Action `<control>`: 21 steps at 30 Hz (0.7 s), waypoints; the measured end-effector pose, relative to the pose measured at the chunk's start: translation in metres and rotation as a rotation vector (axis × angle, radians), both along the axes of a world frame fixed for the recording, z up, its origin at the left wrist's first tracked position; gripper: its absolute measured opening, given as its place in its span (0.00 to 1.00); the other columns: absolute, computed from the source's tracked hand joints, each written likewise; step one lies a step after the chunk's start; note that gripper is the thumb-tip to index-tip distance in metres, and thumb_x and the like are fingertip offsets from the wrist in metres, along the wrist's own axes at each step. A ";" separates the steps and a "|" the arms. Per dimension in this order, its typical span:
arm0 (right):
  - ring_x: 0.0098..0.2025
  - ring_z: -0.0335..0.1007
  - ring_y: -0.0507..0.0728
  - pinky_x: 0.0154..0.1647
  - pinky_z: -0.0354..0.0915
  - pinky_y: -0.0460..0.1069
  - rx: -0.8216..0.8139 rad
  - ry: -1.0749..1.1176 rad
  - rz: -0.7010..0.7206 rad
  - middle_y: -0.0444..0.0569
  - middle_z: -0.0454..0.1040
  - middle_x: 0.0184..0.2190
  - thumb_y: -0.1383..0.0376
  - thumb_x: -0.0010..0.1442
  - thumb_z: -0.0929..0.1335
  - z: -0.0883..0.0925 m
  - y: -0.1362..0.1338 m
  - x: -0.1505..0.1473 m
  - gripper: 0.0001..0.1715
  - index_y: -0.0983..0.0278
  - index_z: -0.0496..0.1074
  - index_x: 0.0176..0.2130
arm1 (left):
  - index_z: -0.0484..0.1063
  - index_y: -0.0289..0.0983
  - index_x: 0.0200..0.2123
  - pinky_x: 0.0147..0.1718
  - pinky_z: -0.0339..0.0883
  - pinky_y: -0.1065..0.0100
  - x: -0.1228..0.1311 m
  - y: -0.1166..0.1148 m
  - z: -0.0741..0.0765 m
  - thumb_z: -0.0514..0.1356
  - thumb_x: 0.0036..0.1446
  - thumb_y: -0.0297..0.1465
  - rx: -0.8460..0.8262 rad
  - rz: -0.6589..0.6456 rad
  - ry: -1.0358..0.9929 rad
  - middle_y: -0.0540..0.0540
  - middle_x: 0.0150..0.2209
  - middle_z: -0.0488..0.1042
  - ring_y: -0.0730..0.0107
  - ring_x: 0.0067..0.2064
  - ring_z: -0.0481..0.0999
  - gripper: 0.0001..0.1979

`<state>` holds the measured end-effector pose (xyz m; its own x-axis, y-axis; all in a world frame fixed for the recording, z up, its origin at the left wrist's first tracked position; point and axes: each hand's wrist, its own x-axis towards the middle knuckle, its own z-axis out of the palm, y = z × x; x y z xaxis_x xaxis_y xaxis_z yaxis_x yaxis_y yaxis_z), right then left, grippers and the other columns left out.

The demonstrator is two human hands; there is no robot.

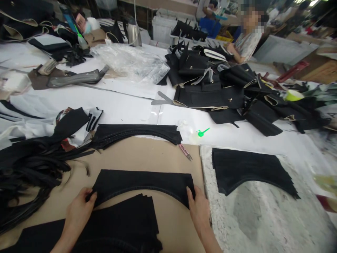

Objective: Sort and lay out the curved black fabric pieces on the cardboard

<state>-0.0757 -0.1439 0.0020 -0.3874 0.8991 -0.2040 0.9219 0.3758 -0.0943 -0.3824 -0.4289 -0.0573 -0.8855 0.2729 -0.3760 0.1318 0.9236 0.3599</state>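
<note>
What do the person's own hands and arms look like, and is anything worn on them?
Both are bare: the left hand and right hand wear no gloves, rings or watch, and no sleeves cover the forearms as far as shown. Fingernails are short and unpainted.

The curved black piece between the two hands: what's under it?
The curved black piece lies flat on brown cardboard, held at its ends by the left hand and right hand. Anything directly underneath is hidden.

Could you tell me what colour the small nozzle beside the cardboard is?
Bright green nozzle, seen in the head view.
</note>
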 end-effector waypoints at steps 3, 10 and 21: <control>0.31 0.74 0.59 0.31 0.58 0.51 0.011 0.014 -0.010 0.47 0.74 0.28 0.53 0.67 0.52 -0.001 0.000 0.002 0.23 0.61 0.67 0.39 | 0.66 0.40 0.35 0.35 0.65 0.62 0.000 0.000 -0.001 0.51 0.55 0.39 -0.037 -0.014 -0.003 0.41 0.34 0.78 0.52 0.37 0.77 0.11; 0.36 0.74 0.59 0.33 0.59 0.51 0.015 -0.003 0.013 0.49 0.75 0.35 0.56 0.67 0.53 -0.005 0.003 0.002 0.19 0.61 0.66 0.39 | 0.66 0.40 0.35 0.35 0.64 0.63 -0.004 -0.005 -0.007 0.52 0.56 0.40 0.003 -0.032 -0.012 0.43 0.33 0.77 0.54 0.37 0.77 0.10; 0.38 0.74 0.67 0.37 0.63 0.56 -0.112 -0.009 -0.058 0.58 0.75 0.40 0.45 0.62 0.50 -0.016 0.007 0.008 0.33 0.64 0.67 0.45 | 0.65 0.40 0.37 0.37 0.63 0.64 0.006 0.002 0.004 0.52 0.58 0.34 0.058 -0.021 0.026 0.43 0.34 0.76 0.57 0.38 0.77 0.06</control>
<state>-0.0673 -0.1372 -0.0140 -0.3333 0.8911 -0.3078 0.9427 0.3097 -0.1241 -0.3762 -0.4265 -0.0530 -0.8886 0.3120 -0.3363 0.1607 0.8984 0.4088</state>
